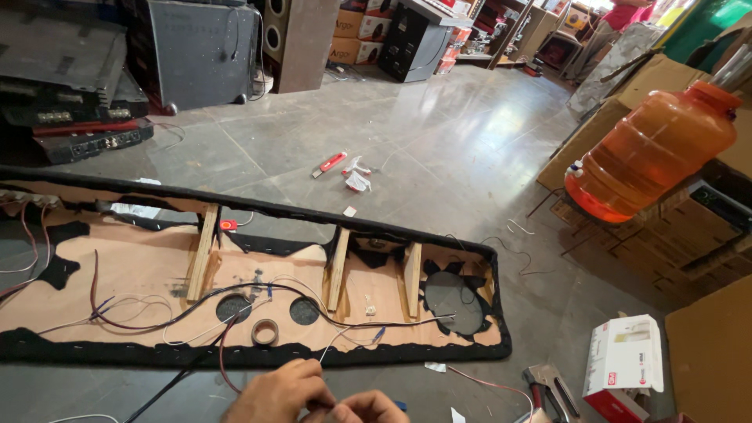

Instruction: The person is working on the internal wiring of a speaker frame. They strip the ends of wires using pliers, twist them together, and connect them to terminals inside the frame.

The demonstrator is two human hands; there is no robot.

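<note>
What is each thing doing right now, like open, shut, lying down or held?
Left hand: closed, pinching a thin wire.
Right hand: closed, fingertips meeting the left hand.
Speaker board: lying flat on the floor, back side up, holes showing.
Tape roll: lying flat on the board.
Orange jar: tipped on its side.
Red cutter: lying on the floor.
White box: lying on the floor, shut.

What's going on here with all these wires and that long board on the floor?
A person's left hand and right hand are pinched together on a thin wire at the near edge of a long speaker panel lying face down on the floor. The panel is edged in black fabric, with wooden braces and round cutouts. A tape roll sits on it among loose wires. A red utility knife lies farther off, pliers to the right.
</note>
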